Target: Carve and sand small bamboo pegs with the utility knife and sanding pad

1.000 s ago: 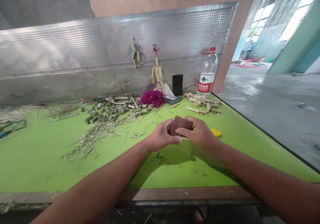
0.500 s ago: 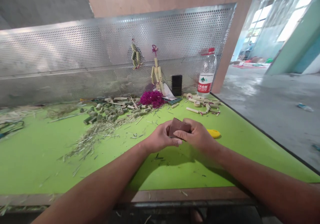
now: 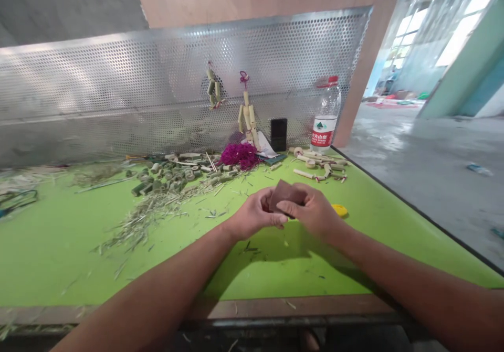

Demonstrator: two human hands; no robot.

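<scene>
My left hand (image 3: 254,216) and my right hand (image 3: 313,211) meet above the middle of the green table (image 3: 59,242). Between them is a small brown sheet (image 3: 284,192), folded over, like sandpaper. My right hand's thumb and fingers pinch this sheet. My left hand's fingers are curled against the sheet's lower left edge; what they grip under it is hidden. A yellow object (image 3: 339,210) lies on the table just right of my right hand.
A perforated metal panel (image 3: 118,89) stands along the table's back. Cut bamboo pieces (image 3: 169,176), shavings (image 3: 145,215), purple string (image 3: 240,154), pale bamboo sticks (image 3: 321,166), a black box (image 3: 279,134) and a water bottle (image 3: 326,116) lie before it. Two bamboo figures (image 3: 247,113) hang there.
The brown sheet shifts slightly back and forth between my fingers; both hands stay at the same spot above the table.
</scene>
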